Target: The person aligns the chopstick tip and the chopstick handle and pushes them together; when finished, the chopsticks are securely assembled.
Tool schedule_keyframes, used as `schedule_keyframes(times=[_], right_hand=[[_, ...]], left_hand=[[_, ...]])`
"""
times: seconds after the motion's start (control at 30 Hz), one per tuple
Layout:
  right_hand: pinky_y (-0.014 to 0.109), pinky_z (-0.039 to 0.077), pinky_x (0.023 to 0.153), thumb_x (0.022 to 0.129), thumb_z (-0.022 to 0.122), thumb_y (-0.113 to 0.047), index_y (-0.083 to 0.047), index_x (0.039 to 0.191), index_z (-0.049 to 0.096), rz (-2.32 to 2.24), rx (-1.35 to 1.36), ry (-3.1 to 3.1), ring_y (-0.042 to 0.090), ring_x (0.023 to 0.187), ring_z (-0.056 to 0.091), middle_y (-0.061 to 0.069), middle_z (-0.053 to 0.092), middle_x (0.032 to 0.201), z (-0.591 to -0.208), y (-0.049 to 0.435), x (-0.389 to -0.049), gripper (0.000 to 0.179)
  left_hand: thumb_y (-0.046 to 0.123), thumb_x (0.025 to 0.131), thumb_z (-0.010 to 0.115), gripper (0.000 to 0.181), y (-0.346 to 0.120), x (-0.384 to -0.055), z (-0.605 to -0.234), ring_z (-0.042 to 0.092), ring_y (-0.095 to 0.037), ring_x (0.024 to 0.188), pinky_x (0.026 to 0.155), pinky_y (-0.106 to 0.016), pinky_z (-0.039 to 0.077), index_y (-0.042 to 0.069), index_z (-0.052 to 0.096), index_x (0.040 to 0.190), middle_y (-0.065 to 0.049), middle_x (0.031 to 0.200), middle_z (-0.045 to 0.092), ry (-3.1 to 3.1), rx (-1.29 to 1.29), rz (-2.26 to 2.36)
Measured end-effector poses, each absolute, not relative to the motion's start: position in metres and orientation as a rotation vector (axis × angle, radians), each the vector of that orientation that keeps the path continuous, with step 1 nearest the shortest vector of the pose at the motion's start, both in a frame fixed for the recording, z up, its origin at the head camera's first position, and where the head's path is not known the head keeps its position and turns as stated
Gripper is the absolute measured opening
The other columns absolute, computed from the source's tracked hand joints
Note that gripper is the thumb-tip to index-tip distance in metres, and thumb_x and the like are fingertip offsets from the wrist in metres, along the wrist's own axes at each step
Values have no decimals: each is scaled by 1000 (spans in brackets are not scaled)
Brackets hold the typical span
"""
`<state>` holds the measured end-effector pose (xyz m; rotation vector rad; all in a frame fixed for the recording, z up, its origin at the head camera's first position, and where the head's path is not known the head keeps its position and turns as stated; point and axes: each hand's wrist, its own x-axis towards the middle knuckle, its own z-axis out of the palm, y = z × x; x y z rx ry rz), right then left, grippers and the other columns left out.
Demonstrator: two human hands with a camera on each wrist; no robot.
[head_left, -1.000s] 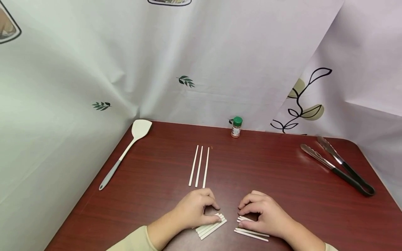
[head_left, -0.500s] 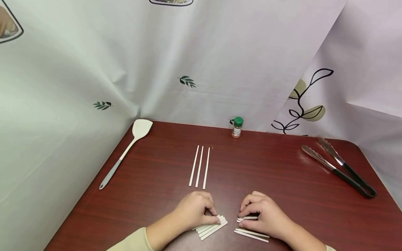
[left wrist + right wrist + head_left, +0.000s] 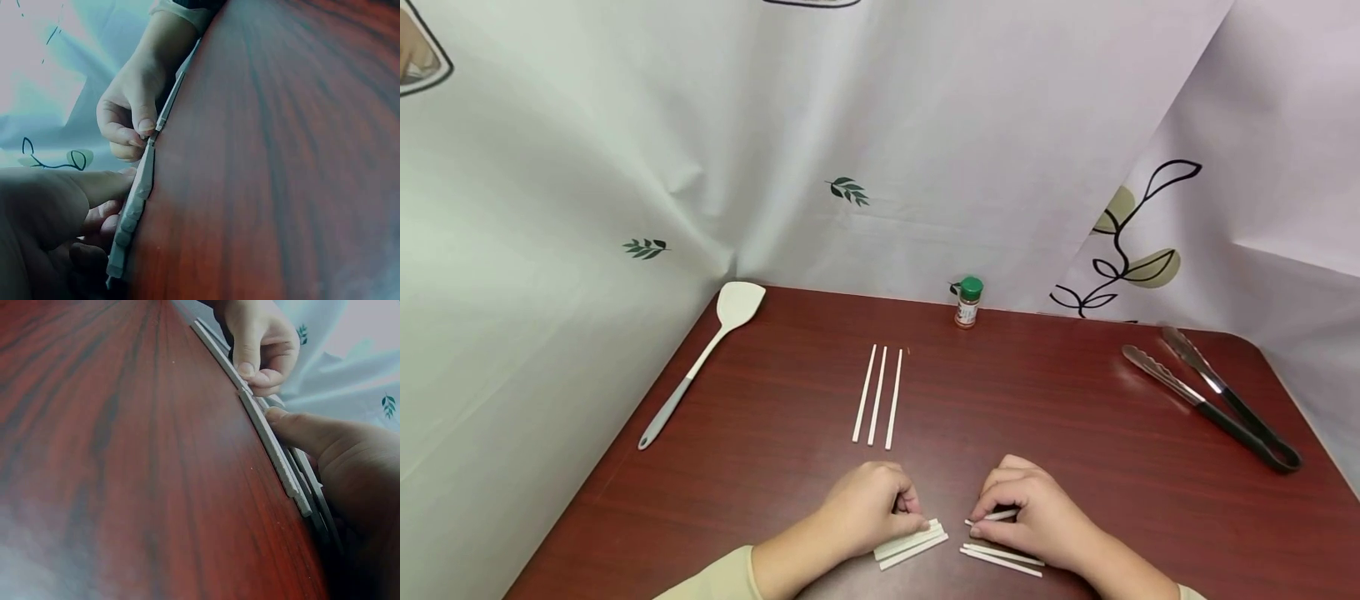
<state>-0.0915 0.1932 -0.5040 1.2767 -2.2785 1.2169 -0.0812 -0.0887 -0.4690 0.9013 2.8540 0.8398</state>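
Observation:
My left hand [image 3: 876, 504] grips a flat bunch of thin white sticks [image 3: 913, 548] near the table's front, thumb on top and fingers curled at the far side. In the left wrist view the bunch [image 3: 131, 215] shows as a row of stick ends beside the thumb. To the right, my right hand [image 3: 1030, 510] pinches a white stick [image 3: 1002, 515] between thumb and fingertips. Two more white sticks [image 3: 1002, 562] lie on the table just in front of that hand. Farther back, three white sticks [image 3: 877, 396] lie side by side, slightly spaced.
A white spatula [image 3: 703, 358] with a grey handle lies at the left edge. The green-capped spice jar [image 3: 967, 304] stands at the back by the curtain. Metal tongs [image 3: 1213, 400] with black handles lie at the right. White patterned cloth hangs behind the dark red table [image 3: 760, 467].
The sticks under my left hand have drawn closer together and shifted slightly right. The stick at my right fingertips has turned to a slant. The three far sticks stay put.

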Motion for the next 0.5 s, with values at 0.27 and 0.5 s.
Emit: schedule_keyframes(times=[0.27,0.5], right_hand=[[15,42,78,72,99,-18,-35,89,80,1192,1296,-2248,-5,85,55,-29,68,91,-505,192,-94,31],[17,41,81,73,99,-20,-36,88,79,1196,1289,-2285,-4,85,55,-29,68,91,-504,194,-91,30]], left_hand=[[37,84,88,24,-87,-74,-458,45,5,67,56,-18,41,30,68,72,20,76,51,2895,908,604],[38,83,88,28,-82,-68,-453,44,4,68,55,-19,40,31,65,70,20,76,51,2846,865,554]])
